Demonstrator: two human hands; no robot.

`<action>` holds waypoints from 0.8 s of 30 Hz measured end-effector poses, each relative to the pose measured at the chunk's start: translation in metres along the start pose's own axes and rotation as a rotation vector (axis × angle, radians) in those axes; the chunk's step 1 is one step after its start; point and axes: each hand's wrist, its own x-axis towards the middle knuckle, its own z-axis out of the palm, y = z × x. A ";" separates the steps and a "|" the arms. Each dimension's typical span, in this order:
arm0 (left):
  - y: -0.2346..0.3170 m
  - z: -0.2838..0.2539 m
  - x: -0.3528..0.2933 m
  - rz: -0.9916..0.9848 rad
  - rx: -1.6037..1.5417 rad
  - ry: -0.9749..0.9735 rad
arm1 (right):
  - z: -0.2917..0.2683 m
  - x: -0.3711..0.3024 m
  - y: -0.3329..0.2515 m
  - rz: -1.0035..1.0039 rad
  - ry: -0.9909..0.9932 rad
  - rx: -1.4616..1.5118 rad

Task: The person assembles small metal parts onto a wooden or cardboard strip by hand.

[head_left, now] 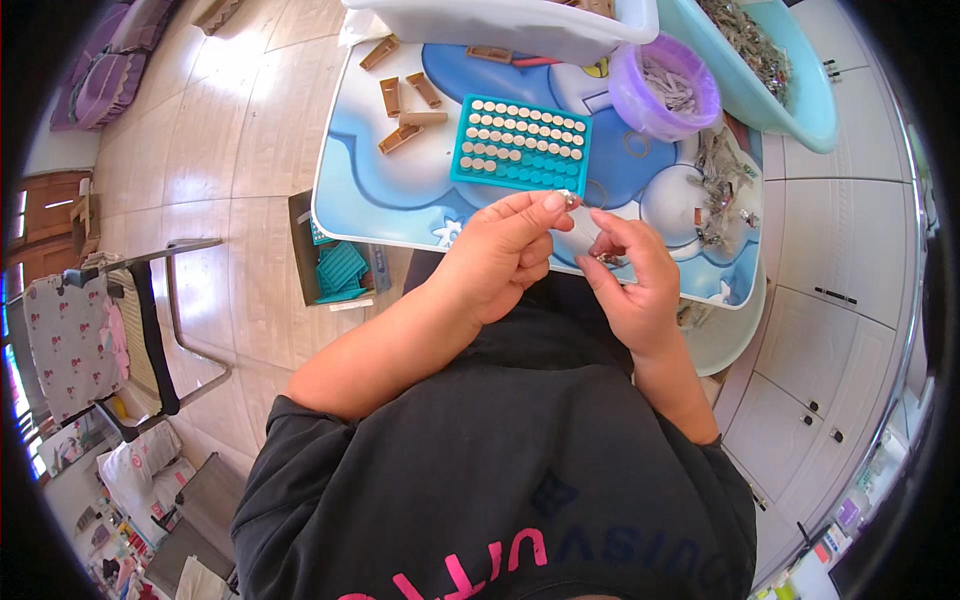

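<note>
My left hand is closed in a pinch, with a small shiny metallic piece at its fingertips just past the near edge of a teal tray. The tray carries rows of round cream-coloured pieces; the nearer rows have unfilled teal spots towards the right. Beside it, my right hand has its thumb and fingers curled around another small shiny piece, too small to name. Both hands hover over the front edge of the blue-and-white patterned table.
Several brown oblong pieces lie left of the tray. A purple bucket with greyish strips, a pale blue basin and a white bin stand behind. Clear shiny bits heap at right. A floor box holds teal trays.
</note>
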 end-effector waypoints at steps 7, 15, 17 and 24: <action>0.008 0.000 -0.003 -0.022 -0.095 -0.062 | -0.001 -0.012 0.020 0.207 0.040 0.347; 0.013 -0.007 -0.002 0.010 -0.125 -0.059 | -0.006 -0.012 0.017 0.268 0.139 0.515; 0.016 -0.007 -0.002 0.050 -0.085 -0.036 | -0.009 -0.012 0.014 0.282 0.155 0.534; 0.012 -0.007 0.002 0.112 0.068 0.009 | -0.011 -0.008 -0.002 -0.033 -0.213 0.209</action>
